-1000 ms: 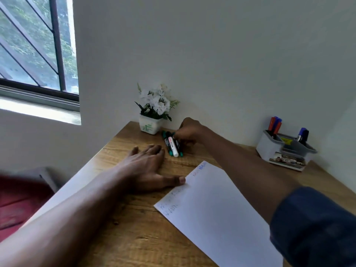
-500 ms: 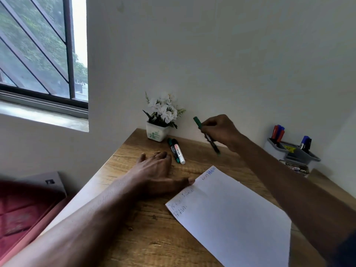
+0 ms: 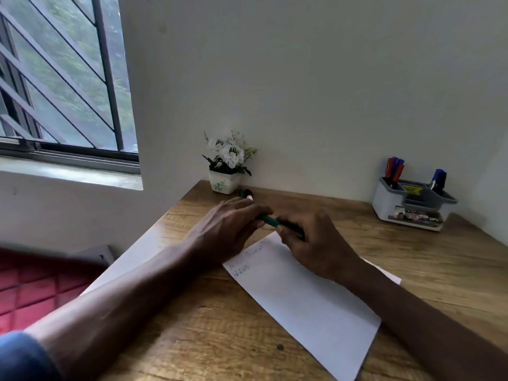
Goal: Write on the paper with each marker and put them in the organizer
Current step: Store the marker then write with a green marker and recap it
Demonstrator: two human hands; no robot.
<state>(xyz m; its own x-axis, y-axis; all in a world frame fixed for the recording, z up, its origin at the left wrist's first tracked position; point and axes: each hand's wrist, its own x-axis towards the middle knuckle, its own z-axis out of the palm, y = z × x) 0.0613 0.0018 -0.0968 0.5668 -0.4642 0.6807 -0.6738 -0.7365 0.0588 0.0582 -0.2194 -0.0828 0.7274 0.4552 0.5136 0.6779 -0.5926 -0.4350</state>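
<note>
Wooden surface (image 3: pixel 426 270) in a white-walled corner, barred window (image 3: pixel 60 78) at left. Left hand (image 3: pixel 228 226) and right hand (image 3: pixel 316 243) meet over the far corner of the white sheet of paper (image 3: pixel 302 298), both gripping one green marker (image 3: pixel 270 221): left fingers curled round its green end, right fingers wrapped round the dark end. The marker lies roughly level between them. The paper lies angled on the surface, with faint handwriting near its far-left edge. Two loose markers (image 3: pixel 247 194) lie behind the left hand, mostly hidden, just beside a small white pot of white flowers (image 3: pixel 226 171). The grey plastic organizer (image 3: pixel 390 207) sits far right against the wall, well apart from the hands. Red and blue markers (image 3: pixel 394 169) stand in its left compartment, blue and black markers (image 3: pixel 439 177) in its right.
</note>
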